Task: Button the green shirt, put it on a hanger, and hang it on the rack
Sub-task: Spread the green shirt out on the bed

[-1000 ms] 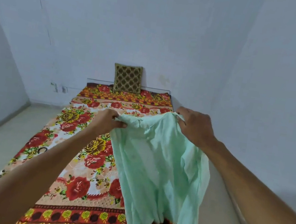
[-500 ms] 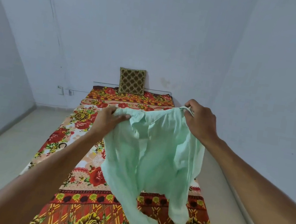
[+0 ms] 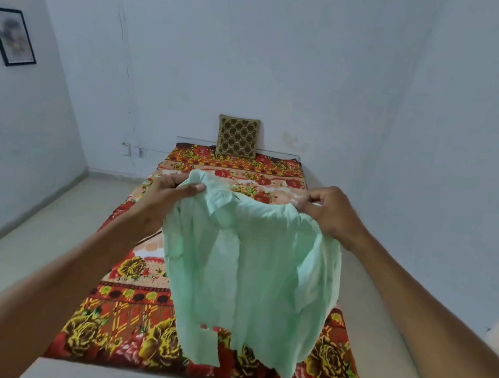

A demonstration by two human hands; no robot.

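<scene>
We've got the green shirt [image 3: 248, 273] up in the air over the near half of the bed [image 3: 129, 310], collar end far, hem end near and hanging down. Long axis runs far-to-near, roughly vertical in the drape. Fabric is thin, pale mint, soft and wrinkled; front placket looks open, hem ragged in outline with one tail lower on the left. Left hand [image 3: 173, 192] is pinched closed on the collar/shoulder at the far left corner; right hand [image 3: 328, 215] is pinched closed on the far right shoulder edge. Bed cover is a busy red, yellow and orange floral print, flat rectangle; a square dark patterned cushion [image 3: 237, 137] stands against the far wall. Framed picture [image 3: 10, 36] on the left wall.

Versus 0.5 s ago: hands are farther apart, shirt top stretched wider and flatter, less bunched; the hem hangs more evenly.
</scene>
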